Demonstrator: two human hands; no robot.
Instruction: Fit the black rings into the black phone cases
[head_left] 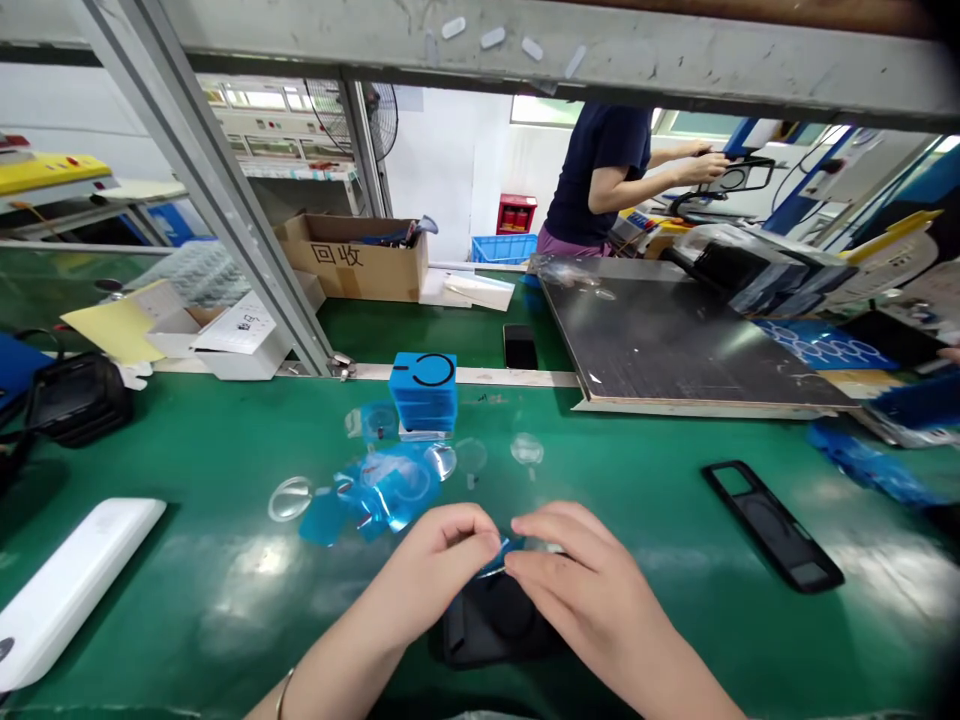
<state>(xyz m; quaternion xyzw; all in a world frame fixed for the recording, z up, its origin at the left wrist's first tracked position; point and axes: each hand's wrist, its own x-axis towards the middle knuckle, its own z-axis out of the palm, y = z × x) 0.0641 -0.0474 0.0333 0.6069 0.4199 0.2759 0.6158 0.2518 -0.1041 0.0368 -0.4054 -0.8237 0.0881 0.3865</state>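
Head view, left hand (439,565), right hand (577,590) hiding film (499,560)

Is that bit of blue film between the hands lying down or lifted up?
Lifted: the left hand and right hand pinch the blue film above the black holder.

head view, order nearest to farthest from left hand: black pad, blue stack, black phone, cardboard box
From the left hand:
1. Black pad: beside it, under the hands
2. Blue stack: ahead on the green mat
3. Black phone: past the metal rail
4. Cardboard box: farthest, beyond the rail
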